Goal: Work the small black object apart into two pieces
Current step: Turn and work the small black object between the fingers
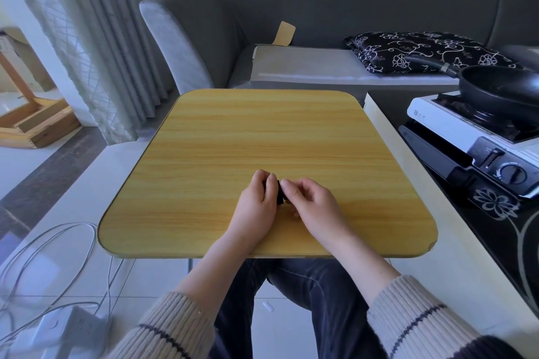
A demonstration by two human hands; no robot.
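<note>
My left hand (256, 201) and right hand (313, 204) meet over the near half of the wooden table (262, 131), a little right of its middle. Between them sits the small black object (280, 194), mostly hidden; only a dark sliver shows in the gap between my two hands, just above the table top. The fingers (269, 183) of my left hand curl closed around its left side, and those of my right hand pinch narrowly onto its right side, thumb and forefinger tips together. Whether the object is one piece or two, I cannot tell. Both wrists rest low near the table's near edge, striped knit sleeves (414, 318) pushed back on the forearms. To the far right, on a separate white surface, a black frying pan (501, 87) stands on a portable gas stove (466, 128). Beyond the table lies a grey sofa (291, 14) with a black patterned cushion (423, 49). White cables (58, 245) trail on the floor at near left.
</note>
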